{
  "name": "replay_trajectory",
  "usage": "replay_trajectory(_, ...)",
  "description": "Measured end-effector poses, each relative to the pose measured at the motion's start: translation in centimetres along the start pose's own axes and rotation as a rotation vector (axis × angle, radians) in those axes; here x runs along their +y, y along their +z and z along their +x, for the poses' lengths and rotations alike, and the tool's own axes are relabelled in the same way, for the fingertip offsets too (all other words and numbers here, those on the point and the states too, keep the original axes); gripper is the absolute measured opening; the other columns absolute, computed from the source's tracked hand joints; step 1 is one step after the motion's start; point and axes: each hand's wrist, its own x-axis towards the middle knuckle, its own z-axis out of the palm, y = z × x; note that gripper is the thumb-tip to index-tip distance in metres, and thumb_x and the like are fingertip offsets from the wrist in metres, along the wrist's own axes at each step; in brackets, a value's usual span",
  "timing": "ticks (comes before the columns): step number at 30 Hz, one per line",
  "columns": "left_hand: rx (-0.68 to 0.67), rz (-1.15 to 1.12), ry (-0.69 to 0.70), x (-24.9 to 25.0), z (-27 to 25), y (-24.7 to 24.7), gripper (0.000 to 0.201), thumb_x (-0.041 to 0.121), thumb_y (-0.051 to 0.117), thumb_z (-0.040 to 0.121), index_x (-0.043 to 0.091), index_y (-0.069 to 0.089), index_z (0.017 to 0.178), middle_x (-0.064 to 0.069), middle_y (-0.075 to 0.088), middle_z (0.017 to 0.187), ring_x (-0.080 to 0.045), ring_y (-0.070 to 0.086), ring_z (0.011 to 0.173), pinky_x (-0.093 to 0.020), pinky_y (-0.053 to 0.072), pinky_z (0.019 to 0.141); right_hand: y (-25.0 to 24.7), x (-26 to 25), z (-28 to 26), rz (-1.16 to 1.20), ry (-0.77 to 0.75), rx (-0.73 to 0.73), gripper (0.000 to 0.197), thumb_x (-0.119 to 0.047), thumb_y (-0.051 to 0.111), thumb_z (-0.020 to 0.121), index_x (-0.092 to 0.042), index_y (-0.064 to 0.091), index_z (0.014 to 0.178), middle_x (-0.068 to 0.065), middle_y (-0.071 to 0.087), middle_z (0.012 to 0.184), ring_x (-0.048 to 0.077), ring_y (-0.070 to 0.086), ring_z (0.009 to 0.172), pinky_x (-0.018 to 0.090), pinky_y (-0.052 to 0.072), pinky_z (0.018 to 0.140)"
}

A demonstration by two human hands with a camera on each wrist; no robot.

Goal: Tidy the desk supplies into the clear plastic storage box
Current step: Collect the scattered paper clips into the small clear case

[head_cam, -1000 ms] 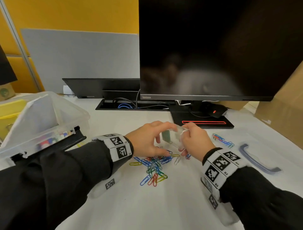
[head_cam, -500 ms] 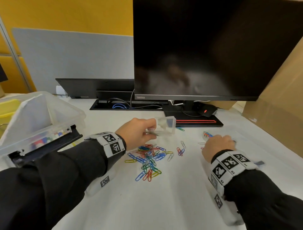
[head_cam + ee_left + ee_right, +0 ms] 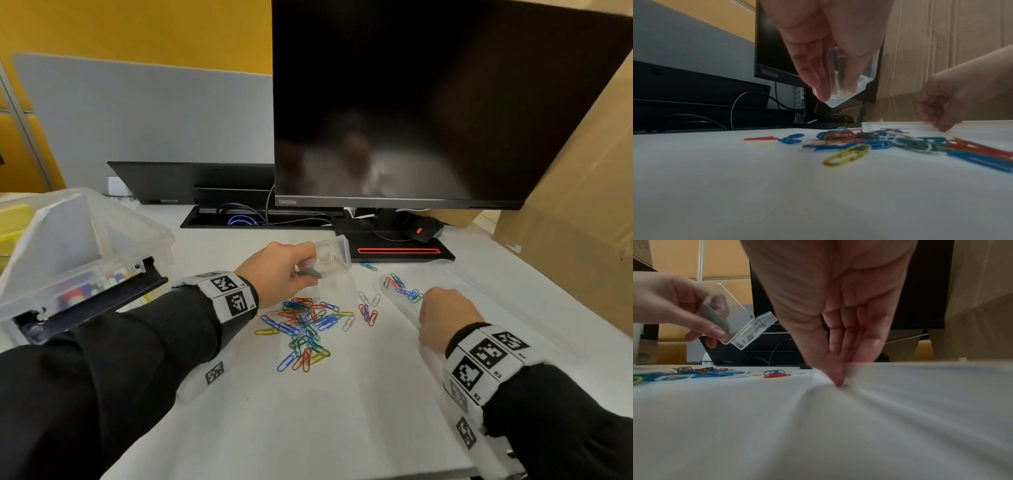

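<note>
White worktop carries colourful plastic-coated paper clips heaped just below the left hand, whose grip pinches a small clear plastic clip case, while the right hand pinches a clear plastic lid.

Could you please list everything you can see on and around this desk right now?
Small clear case: one, transparent, lid open, held above the desk by the left hand.
Paper clips: many, mixed colours, scattered mid-desk; a few more lie on the lid.
Clear lid: one, transparent, flat on the desk at right.
Clear plastic storage box: one, far left, coloured supplies inside.
Monitor: one, black, screen dark, at the back.
Mouse: one, black with red light, on the monitor base.
Cardboard box: one, brown, far right.
Desk: white.
Left hand: grips the case.
Right hand: fingertips pinched at the lid's edge.
</note>
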Motion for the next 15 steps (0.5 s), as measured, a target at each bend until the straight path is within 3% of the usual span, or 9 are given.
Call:
replay_trajectory(2,-0.008,0.003,-0.006,0.0,-0.1,0.0,0.022,0.029,0.062,0.085,0.013,0.053,0.097,-0.008,0.066,0.100,-0.026,0.060,0.087,-0.033,0.050,0.079,-0.2,0.2,-0.1,-0.021,-0.021,0.011,0.028,-0.007,0.056,0.084,-0.009,0.053,0.111,0.008,0.055,0.104,0.021,0.050,0.084,0.025,0.046,0.077)
replay_trajectory(4,-0.007,0.003,-0.010,0.0,-0.2,-0.1,0.019,0.028,0.062,0.085,0.016,0.052,0.094,-0.008,0.066,0.101,-0.025,0.059,0.086,-0.033,0.050,0.079,-0.3,0.3,-0.2,-0.051,-0.030,0.028,0.027,-0.007,0.055,0.084,-0.009,0.053,0.111,0.006,0.051,0.096,0.021,0.049,0.083,0.025,0.045,0.076)
replay_trajectory(8,0.001,0.004,-0.025,-0.2,-0.6,-0.3,0.020,0.028,0.061,0.086,0.015,0.052,0.097,-0.008,0.065,0.102,-0.020,0.055,0.082,-0.030,0.047,0.076,-0.7,0.1,-0.8,-0.096,-0.045,0.093,0.026,-0.007,0.053,0.085,-0.011,0.056,0.110,0.009,0.059,0.110,0.024,0.058,0.095,0.027,0.044,0.075)
replay_trajectory(12,-0.008,0.008,-0.031,-0.3,-1.0,-0.5,0.016,0.028,0.061,0.086,0.021,0.047,0.090,-0.008,0.065,0.104,-0.021,0.056,0.084,-0.031,0.049,0.079,-0.9,0.1,-1.6,-0.189,-0.113,0.199,0.026,-0.003,0.046,0.086,-0.011,0.058,0.107,0.009,0.062,0.109,0.026,0.061,0.102,0.030,0.047,0.078)
replay_trajectory(15,-0.004,0.009,-0.037,-0.3,-1.1,-0.6,0.016,0.028,0.060,0.087,0.018,0.050,0.094,-0.008,0.065,0.105,-0.021,0.055,0.085,-0.031,0.048,0.077,-1.2,0.1,-2.2,-0.249,-0.163,0.252,0.030,0.000,0.043,0.086,-0.012,0.059,0.108,0.006,0.062,0.111,0.025,0.060,0.105,0.029,0.047,0.080)
